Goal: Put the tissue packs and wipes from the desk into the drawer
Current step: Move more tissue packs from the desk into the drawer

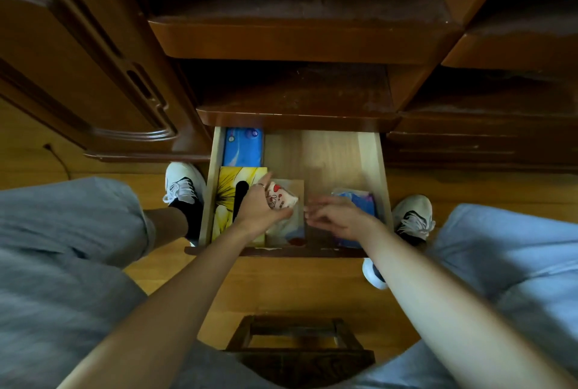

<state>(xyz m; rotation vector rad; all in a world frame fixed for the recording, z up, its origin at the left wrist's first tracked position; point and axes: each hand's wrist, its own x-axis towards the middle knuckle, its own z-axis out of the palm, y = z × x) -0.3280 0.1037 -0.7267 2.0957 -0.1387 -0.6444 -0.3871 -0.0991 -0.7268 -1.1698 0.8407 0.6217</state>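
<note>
The light wooden drawer (370,169) is pulled out below the dark desk. Inside, a blue pack (242,151) lies at the back left and a yellow flower-print pack (230,197) in front of it. My left hand (259,208) grips a small white tissue pack with red print (283,199), held over another pack (286,232) in the drawer's middle. My right hand (339,216) hovers with fingers spread, holding nothing, above a blue pack (359,201) at the drawer's right side.
A dark wooden stool (300,345) stands between my legs. My two sneakers (184,185) rest on the wood floor on either side of the drawer. A cabinet door (78,60) is at the left, desk shelves (297,38) above.
</note>
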